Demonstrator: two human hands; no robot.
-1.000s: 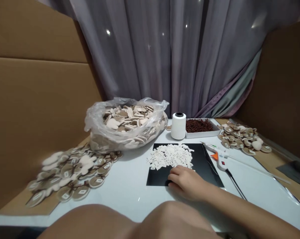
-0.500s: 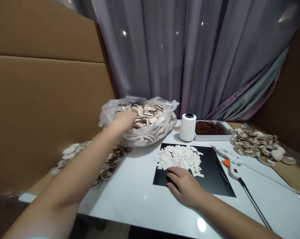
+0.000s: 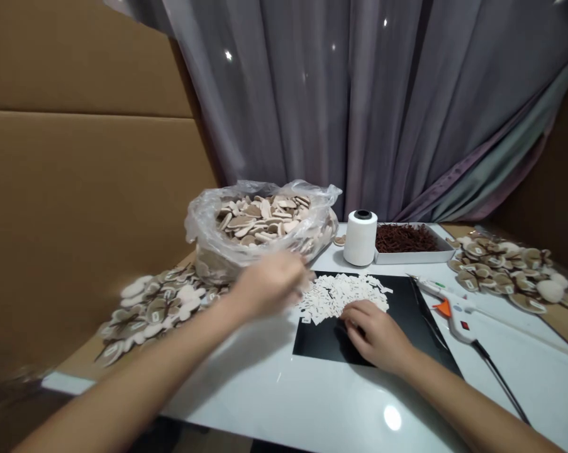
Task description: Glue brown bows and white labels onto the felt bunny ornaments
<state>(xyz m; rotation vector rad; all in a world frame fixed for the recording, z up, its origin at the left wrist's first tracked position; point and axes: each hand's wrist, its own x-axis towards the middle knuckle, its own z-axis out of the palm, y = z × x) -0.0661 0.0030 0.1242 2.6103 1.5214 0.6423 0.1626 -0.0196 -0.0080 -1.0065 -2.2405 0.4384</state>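
Note:
My left hand [image 3: 272,284], smeared by motion, hangs between the plastic bag [image 3: 203,217] and the label pile. Its fingers are closed, and a pale edge shows at their tips, too blurred to name. In the bag lies a heap of flat, rounded beige and brown felt-like pieces [image 3: 265,220]. My right hand [image 3: 375,333] rests on the black mat [image 3: 319,345], fingers bent together at the near edge of a heap of small white paper labels [image 3: 335,296]. Whatever its fingertips may pinch is hidden.
A white thread cone [image 3: 360,239] stands behind the mat, beside a shallow tray [image 3: 416,257] of dark brown strips. A glue gun [image 3: 456,318] with an orange trigger lies at right. Tagged brown and white pieces are piled at left [image 3: 156,308] and right [image 3: 505,267].
My left hand has come out of the bag and moved right and toward me, near the labels. My right hand has shifted slightly right along the edge of the label heap.

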